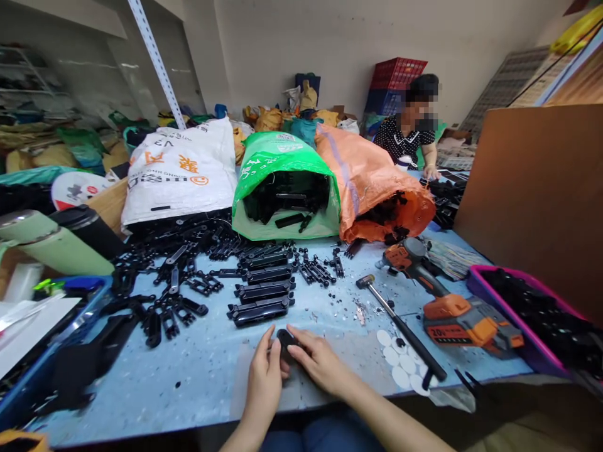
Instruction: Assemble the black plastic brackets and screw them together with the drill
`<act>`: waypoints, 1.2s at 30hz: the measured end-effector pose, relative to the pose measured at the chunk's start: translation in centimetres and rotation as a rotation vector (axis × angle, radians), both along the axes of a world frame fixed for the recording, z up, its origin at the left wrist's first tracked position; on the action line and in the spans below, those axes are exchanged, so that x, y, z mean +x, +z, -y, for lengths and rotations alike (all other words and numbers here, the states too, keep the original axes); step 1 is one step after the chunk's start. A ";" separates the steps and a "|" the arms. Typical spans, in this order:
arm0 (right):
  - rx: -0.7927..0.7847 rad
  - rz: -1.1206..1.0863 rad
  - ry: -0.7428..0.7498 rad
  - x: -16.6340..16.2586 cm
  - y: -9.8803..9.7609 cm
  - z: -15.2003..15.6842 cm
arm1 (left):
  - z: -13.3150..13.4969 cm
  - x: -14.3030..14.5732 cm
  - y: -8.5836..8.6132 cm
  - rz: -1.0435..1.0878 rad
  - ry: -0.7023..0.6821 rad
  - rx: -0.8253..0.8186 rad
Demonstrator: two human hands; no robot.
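My left hand (264, 380) and my right hand (320, 361) meet near the front edge of the blue table (198, 370). Both pinch a small black plastic part (285, 343) between their fingers. Just beyond my hands lie black handle-like pieces in a stacked row (264, 292). Loose black plastic parts (174, 276) are scattered to the left of them.
A small hammer (400, 326) and an orange cordless drill (447, 307) lie to the right, with white discs (398, 364) near them. Further right is a pink tray (475, 282) of black parts. White, green and orange sacks (282, 163) lie behind. Another person (409, 135) sits at the far right.
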State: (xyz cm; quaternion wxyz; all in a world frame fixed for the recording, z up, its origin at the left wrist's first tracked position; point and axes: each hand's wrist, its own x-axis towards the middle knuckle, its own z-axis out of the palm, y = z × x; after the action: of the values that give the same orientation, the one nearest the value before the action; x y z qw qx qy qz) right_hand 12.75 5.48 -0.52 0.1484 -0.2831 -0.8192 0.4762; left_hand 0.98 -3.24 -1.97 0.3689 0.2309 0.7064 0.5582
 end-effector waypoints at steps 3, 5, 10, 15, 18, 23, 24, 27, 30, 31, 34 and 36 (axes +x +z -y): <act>0.153 0.070 -0.079 1.0 0.1 -1.6 | 0.5 0.3 -1.2 0.180 0.153 0.038; 0.213 0.090 -0.131 1.9 0.3 -3.2 | 0.9 0.1 -1.7 0.188 0.181 0.043; 0.363 0.256 -0.210 4.6 0.8 -7.3 | 1.8 -1.3 -1.8 -0.042 0.056 -0.037; 0.506 0.561 -0.514 8.3 -0.2 -11.6 | 2.6 -1.7 -1.1 -0.125 -0.038 -0.096; 0.518 0.780 -0.718 10.0 -1.0 -15.0 | 3.0 -1.6 -1.1 -0.114 -0.064 -0.087; 0.478 0.875 -0.807 11.0 -0.9 -20.4 | 3.4 -1.9 -1.6 -0.160 -0.087 -0.103; 0.472 0.884 -0.807 11.0 -0.7 -21.0 | 3.4 -2.0 -1.7 -0.170 -0.094 -0.111; 0.475 0.913 -0.813 11.1 -0.5 -21.0 | 3.6 -2.2 -1.9 -0.170 -0.123 -0.126; 0.504 0.945 -0.818 11.5 -0.7 -18.9 | 3.9 -2.1 -1.9 -0.276 -0.144 -0.177; 0.514 0.955 -0.814 11.7 -0.7 -17.9 | 3.9 -2.0 -1.7 -0.367 -0.144 -0.193; 0.537 0.969 -0.791 12.6 0.3 -14.9 | 3.6 -1.8 -0.9 -0.687 -0.112 -0.137; 0.572 0.937 -0.768 13.5 1.9 -13.2 | 3.0 -1.8 -0.1 -0.806 -0.093 -0.046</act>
State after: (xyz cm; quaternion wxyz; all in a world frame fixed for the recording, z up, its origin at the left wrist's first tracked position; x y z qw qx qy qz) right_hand 26.29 18.63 1.42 0.0051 -0.6809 -0.7321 -0.0195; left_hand -0.80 -6.23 -2.05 0.0925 0.4547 0.7955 0.3898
